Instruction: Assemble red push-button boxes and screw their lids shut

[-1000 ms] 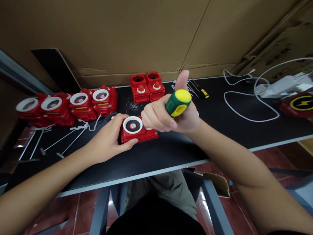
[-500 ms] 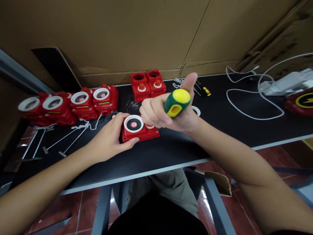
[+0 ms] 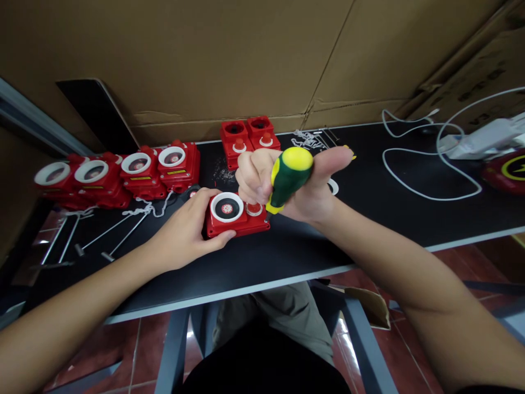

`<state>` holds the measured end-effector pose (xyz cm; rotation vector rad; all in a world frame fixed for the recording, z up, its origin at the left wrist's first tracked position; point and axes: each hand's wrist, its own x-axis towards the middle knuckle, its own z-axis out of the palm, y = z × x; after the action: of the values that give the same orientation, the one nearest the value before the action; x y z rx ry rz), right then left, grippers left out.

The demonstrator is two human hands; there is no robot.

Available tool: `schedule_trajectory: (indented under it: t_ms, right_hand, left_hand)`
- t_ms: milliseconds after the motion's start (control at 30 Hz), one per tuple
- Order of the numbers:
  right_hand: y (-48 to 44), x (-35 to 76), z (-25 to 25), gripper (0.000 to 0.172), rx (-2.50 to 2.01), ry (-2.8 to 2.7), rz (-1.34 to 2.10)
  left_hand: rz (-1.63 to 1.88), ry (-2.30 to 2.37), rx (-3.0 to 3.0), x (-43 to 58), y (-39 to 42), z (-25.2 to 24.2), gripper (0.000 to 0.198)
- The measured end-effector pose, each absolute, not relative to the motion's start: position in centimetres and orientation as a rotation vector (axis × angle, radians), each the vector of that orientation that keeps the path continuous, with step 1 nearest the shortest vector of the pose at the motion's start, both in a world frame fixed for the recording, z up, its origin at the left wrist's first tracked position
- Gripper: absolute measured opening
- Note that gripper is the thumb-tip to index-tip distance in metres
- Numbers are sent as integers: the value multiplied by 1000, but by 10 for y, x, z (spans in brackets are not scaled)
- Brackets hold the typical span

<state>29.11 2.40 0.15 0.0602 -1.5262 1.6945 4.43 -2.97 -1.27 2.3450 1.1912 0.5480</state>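
Observation:
My left hand (image 3: 192,230) grips the left end of a red box (image 3: 240,225) with a white ring (image 3: 227,207) round a black disc. The box rests on the black table. My right hand (image 3: 283,183) is closed on a screwdriver (image 3: 291,174) with a green and yellow handle. Its handle points up towards me, and my thumb sticks out to the right. The handle's lower end is over the right end of the box, by its corner screw. I cannot make out the shaft or tip.
Several red boxes with white rings (image 3: 172,157) stand in a row at the left, metal T-shaped rods (image 3: 123,238) in front. Two red boxes (image 3: 259,134) stand at the back. A white cable (image 3: 426,195) and a white ring (image 3: 332,187) lie to the right. Cardboard (image 3: 229,60) rises behind.
My right hand has turned the screwdriver; its handle has tilted and the thumb has swung outward to the right. My left hand still holds the box in place.

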Motion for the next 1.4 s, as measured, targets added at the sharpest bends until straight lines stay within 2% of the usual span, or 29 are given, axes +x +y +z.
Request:
schedule_trajectory:
  t_ms: [267,433,600,733,867,1400]
  right_hand:
    - [21,285,0,80,-25,-1423,1613]
    - [18,283,1,72,131,-1385,1614]
    - [27,288,9,90,203,-1505,1739]
    - [37,289,12,93,336,-1569,1755]
    - [36,286,19,91,502,-1550,1793]
    - [31,293,13,76,401,-1605,1701]
  left_hand:
    - [551,1195,2333,44,-29,-13,67]
    - [555,1210,2319,44,-29,-12,66]
    - [551,1216,2310,44,-28,-13,68]
    - [552,1209,2319,44,-28,-13,66]
    - [542,1219,2322,44,-29,-12,65]
    - [542,1209,2307,44,-29,-11,65]
